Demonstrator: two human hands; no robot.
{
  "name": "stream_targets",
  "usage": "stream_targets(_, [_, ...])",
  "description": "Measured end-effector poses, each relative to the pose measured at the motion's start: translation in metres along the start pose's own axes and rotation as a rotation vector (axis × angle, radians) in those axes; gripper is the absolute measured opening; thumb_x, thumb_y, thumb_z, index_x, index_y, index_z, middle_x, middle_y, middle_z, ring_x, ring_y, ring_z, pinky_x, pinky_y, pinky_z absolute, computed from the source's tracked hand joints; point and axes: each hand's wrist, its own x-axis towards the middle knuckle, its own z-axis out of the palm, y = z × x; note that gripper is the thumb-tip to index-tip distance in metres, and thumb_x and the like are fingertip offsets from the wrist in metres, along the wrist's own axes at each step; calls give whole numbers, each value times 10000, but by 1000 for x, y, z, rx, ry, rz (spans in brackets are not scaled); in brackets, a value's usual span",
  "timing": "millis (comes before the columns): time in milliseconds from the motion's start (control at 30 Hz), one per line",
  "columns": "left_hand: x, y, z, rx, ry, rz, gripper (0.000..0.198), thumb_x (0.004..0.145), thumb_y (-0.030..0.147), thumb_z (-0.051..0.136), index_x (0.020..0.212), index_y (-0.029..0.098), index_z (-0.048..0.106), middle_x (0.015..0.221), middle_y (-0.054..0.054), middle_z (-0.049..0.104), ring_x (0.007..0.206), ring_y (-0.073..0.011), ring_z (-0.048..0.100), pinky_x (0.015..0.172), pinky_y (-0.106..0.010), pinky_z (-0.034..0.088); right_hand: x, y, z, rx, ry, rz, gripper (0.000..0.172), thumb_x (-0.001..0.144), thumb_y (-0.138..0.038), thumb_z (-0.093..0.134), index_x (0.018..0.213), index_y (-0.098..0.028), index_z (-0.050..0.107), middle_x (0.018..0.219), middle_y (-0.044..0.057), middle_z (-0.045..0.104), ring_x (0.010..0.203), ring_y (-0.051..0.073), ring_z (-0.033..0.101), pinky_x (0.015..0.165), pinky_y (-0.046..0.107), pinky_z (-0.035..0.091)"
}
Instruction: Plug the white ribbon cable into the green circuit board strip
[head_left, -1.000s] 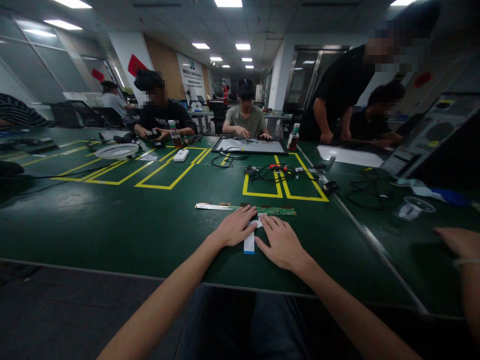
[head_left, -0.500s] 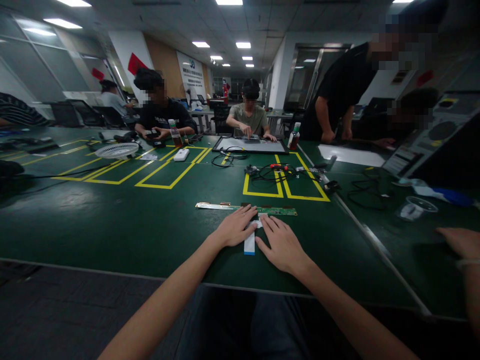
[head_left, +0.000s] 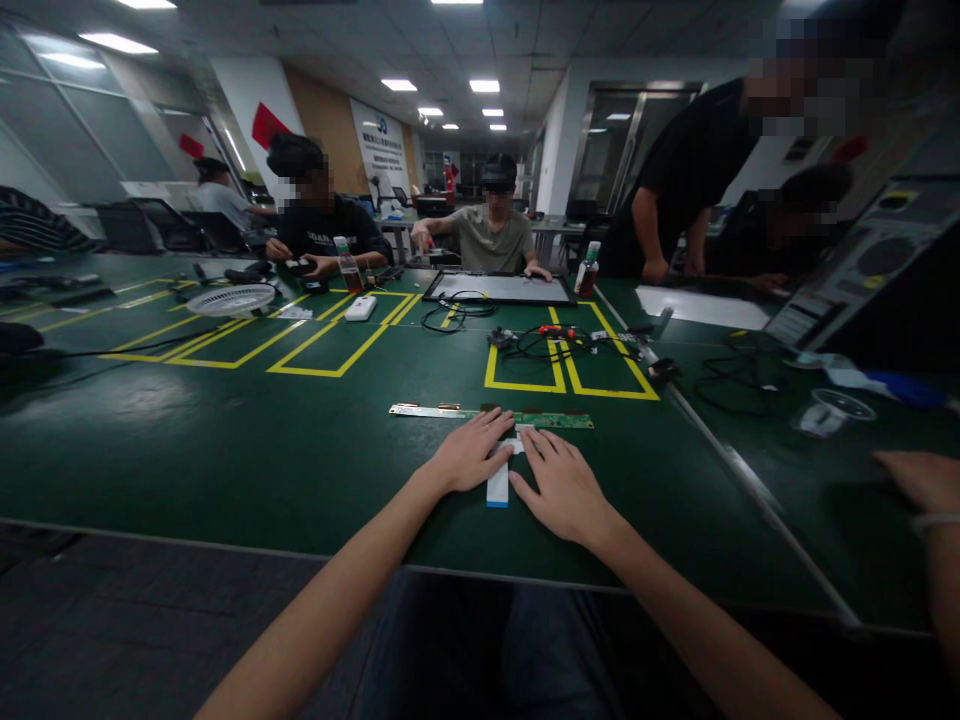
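A long, narrow green circuit board [head_left: 568, 421] lies crosswise on the table in front of me, with a whitish strip along its left part. From its near edge a white flat ribbon cable [head_left: 497, 487] with a blue end runs toward me. My left hand [head_left: 469, 452] lies palm down, fingers stretched out, the fingertips reaching the board's near edge and the thumb over the cable. On the other side of the cable my right hand [head_left: 564, 485] also rests flat, its fingertips near the cable's upper part. The fingers partly hide where cable and board meet.
Beyond the board, black cables [head_left: 555, 340] with a red piece lie on the green table [head_left: 225, 450]. A flat panel [head_left: 499, 288] and two bottles stand farther back. A plastic cup [head_left: 832, 412] and another person's hand [head_left: 919, 480] are at right.
My hands, the board and the ribbon cable stay in place. Across the table, a person's hand has lifted off the flat panel and moved out to the left.
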Motion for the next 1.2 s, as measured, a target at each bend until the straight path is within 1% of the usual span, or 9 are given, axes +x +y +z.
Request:
stream_targets(267, [1, -7, 1, -3, -9, 25, 635, 1107, 531, 297, 1608, 169, 441, 1699, -104, 405, 1616, -259, 305, 1320, -455, 260, 4, 3, -3, -11, -24, 1, 712, 1051, -554, 409, 1620, -128, 429, 1652, 149, 473, 1497, 323, 407, 1222, 488, 319])
stream_targets(500, [1, -11, 2, 1, -14, 52, 628, 1108, 510, 320, 1623, 162, 413, 1699, -118, 403, 1615, -275, 307, 1319, -462, 267, 7, 4, 0, -31, 7, -17, 694, 1046, -544, 404, 1592, -118, 463, 1619, 165, 507, 1464, 327, 428, 1197, 492, 331])
stream_targets(767, [-1, -6, 3, -33, 55, 67, 581, 1107, 491, 345, 1579, 162, 429, 1641, -156, 484, 1590, -289, 357, 1310, -504, 279, 8, 4, -3, -3, 4, 31, 697, 1031, -551, 434, 1595, -143, 452, 1650, 190, 431, 1478, 347, 409, 1193, 509, 330])
stream_targets(867, [-3, -4, 1, -78, 101, 54, 578, 1080, 517, 423, 1537, 164, 438, 1566, -181, 536, 1489, -314, 489, 1242, -504, 388, 10, 6, -5, 25, -3, 54, 687, 1012, -563, 473, 1574, -167, 477, 1620, 194, 442, 1457, 360, 426, 1169, 517, 361])
stream_targets(933, [-3, -4, 0, -108, 116, 30, 563, 1063, 536, 458, 1504, 186, 462, 1534, -179, 532, 1334, -312, 615, 1150, -493, 484, 12, 7, -6, 46, -7, 62, 681, 1007, -563, 486, 1566, -173, 483, 1595, 195, 460, 1450, 359, 430, 1164, 519, 368])
stream_targets(1000, [-3, -5, 0, -117, 126, 13, 535, 1059, 538, 467, 1473, 202, 498, 1533, -173, 508, 1233, -298, 663, 1095, -485, 522, 13, 8, -6, 64, -12, 70, 680, 1004, -568, 493, 1561, -180, 486, 1585, 193, 468, 1447, 359, 432, 1164, 524, 370])
stream_targets(1067, [-2, -7, 1, -99, 144, 16, 512, 1056, 528, 480, 1444, 199, 538, 1531, -171, 509, 1303, -311, 622, 1146, -507, 485, 14, 9, -6, 82, -29, 76, 682, 1003, -581, 493, 1563, -193, 485, 1592, 185, 464, 1456, 359, 425, 1171, 531, 366])
stream_targets(1133, [-1, -7, 0, -72, 162, 36, 492, 1057, 512, 492, 1424, 193, 568, 1530, -166, 531, 1437, -322, 522, 1251, -541, 368, 14, 9, -5, 100, -45, 85, 694, 1004, -592, 491, 1574, -198, 471, 1610, 176, 453, 1476, 360, 409, 1187, 535, 356])
stream_targets(1200, [-1, -5, -1, -62, 156, 71, 474, 1070, 497, 479, 1424, 200, 584, 1544, -149, 546, 1527, -301, 430, 1318, -545, 245, 11, 10, -5, 119, -38, 92, 710, 1014, -585, 478, 1598, -182, 436, 1630, 173, 436, 1489, 349, 406, 1204, 519, 356])
